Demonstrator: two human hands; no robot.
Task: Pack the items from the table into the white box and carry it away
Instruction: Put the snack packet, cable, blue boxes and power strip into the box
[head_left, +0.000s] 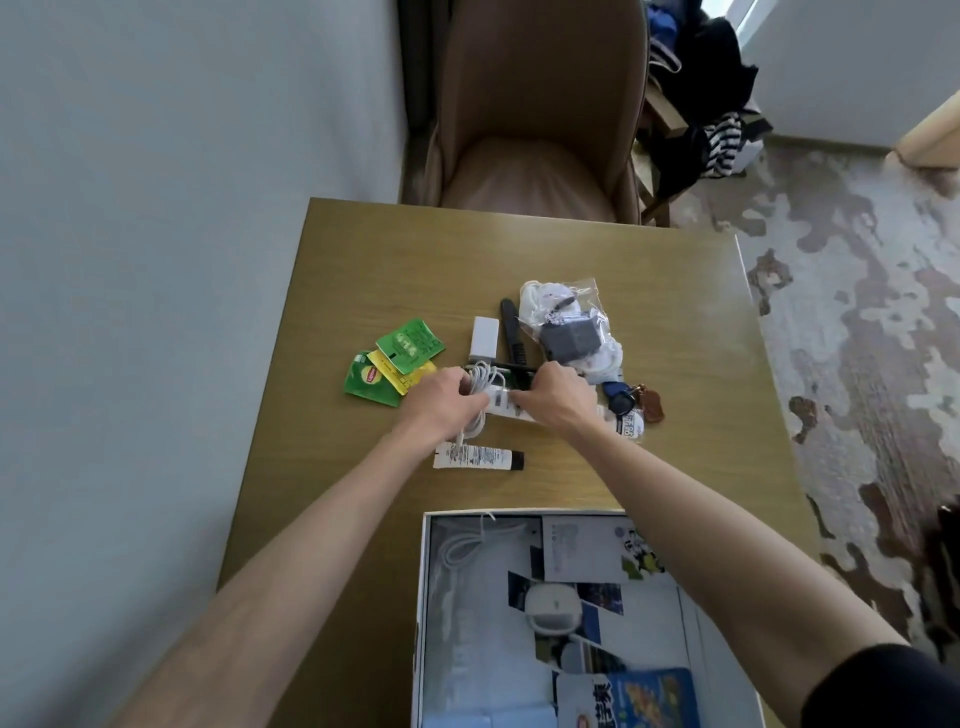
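Left hand (441, 397) and right hand (558, 395) both have a closed grip on the cable bundle (485, 376); the dangling loop may snag the tube (478, 457).

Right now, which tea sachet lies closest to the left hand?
The yellow sachet, between the upper green sachet and the green Lipton sachet; its corner almost reaches the left hand.

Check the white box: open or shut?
Open: the white box shows no lid, and a white cable, leaflets and a round device lie inside.
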